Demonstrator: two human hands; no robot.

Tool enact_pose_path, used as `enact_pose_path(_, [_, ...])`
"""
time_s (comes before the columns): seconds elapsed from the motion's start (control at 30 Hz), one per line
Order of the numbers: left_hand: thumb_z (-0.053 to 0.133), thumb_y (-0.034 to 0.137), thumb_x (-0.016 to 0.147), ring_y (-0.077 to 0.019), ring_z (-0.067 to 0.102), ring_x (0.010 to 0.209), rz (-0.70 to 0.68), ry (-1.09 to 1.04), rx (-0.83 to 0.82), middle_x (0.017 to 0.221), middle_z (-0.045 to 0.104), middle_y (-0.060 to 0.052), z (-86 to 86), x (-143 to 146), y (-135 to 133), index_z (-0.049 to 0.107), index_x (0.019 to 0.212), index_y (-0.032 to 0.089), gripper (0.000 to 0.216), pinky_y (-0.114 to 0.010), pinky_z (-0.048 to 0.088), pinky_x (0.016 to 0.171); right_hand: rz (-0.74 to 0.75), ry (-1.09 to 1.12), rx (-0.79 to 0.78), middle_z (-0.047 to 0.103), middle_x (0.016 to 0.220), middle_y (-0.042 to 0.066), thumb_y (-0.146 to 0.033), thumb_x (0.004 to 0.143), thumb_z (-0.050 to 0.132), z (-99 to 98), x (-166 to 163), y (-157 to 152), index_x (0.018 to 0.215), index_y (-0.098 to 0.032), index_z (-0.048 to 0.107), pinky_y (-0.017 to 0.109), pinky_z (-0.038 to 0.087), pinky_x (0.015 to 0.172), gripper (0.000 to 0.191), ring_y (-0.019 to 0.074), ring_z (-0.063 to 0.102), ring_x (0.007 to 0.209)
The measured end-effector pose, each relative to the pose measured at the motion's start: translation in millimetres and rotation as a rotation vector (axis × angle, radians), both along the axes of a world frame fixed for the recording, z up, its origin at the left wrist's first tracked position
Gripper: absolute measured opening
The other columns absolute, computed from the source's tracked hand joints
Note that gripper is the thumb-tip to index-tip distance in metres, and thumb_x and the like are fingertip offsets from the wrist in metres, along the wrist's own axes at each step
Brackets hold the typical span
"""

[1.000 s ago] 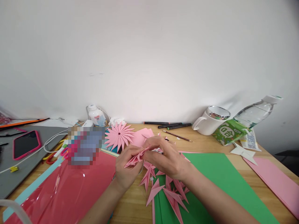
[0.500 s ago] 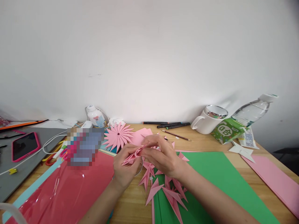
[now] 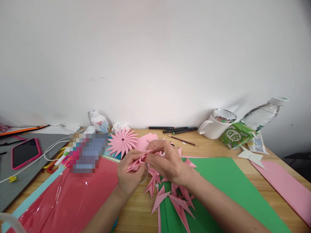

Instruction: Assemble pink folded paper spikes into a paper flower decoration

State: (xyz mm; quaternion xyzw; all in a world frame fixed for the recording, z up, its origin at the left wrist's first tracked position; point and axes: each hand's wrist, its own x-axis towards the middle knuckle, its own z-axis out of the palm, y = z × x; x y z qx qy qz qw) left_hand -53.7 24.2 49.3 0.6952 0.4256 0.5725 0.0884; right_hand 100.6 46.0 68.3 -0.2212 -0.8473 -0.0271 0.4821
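Observation:
Between both hands, above the desk, is a folded pink paper piece (image 3: 136, 164) with several pointed layers. My left hand (image 3: 130, 174) is closed around its lower left side. The fingers of my right hand (image 3: 167, 161) are bent and pinch its upper right end; the fingertips partly hide the paper. Several loose pink folded paper points (image 3: 179, 207) lie below and behind my right hand, some on a green paper stack (image 3: 216, 187). Beyond my left hand lies a round, many-pointed pink paper star (image 3: 122, 139).
Red paper in a clear sleeve (image 3: 73, 194) covers the left front. A phone (image 3: 26, 153) lies on a grey board. At the back are a white bottle (image 3: 100, 122), black pens (image 3: 185, 130), a pencil (image 3: 183, 140), a mug (image 3: 218, 124) and a water bottle (image 3: 261, 113). Pink paper (image 3: 284, 187) lies right.
Both hands stay almost in place around the pink paper piece. The right fingers have shifted very slightly, and the whole view has moved a little.

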Motion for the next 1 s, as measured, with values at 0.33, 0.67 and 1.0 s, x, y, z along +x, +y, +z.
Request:
enact_pose_path(0.33, [0.057,0.001,0.066,-0.0095,0.058,0.061,-0.051,-0.048,-0.054,0.071,0.063,0.002,-2.2,1,-2,0.061,0.076,0.019,0.021,-0.018,0.045,0.054,0.060,-0.194,-0.080,0.045,0.108,0.006,-0.006,0.085,0.042,10.7,12,1,0.091,-0.020,0.056,0.029,0.051,0.071,0.021,0.0139,0.051,0.086])
enact_pose_path(0.67, [0.057,0.005,0.069,-0.0095,0.057,0.059,-0.012,-0.063,-0.110,0.068,0.062,0.002,4.3,2,-3,0.061,0.071,0.017,0.012,-0.019,0.045,0.053,0.211,-0.280,-0.380,0.040,0.113,0.009,-0.005,0.089,0.033,32.1,18,-1,0.082,-0.015,0.055,0.025,0.048,0.067,0.024,0.0115,0.052,0.084])
enact_pose_path(1.0, [0.065,0.015,0.071,-0.0126,0.062,0.065,0.004,-0.200,-0.164,0.071,0.066,-0.001,9.1,5,-5,0.065,0.074,0.016,0.002,-0.022,0.049,0.061,0.304,0.087,-0.760,0.063,0.085,0.005,-0.013,0.082,0.053,45.0,39,9,0.084,-0.016,0.055,0.024,0.048,0.067,0.004,0.0126,0.060,0.078])
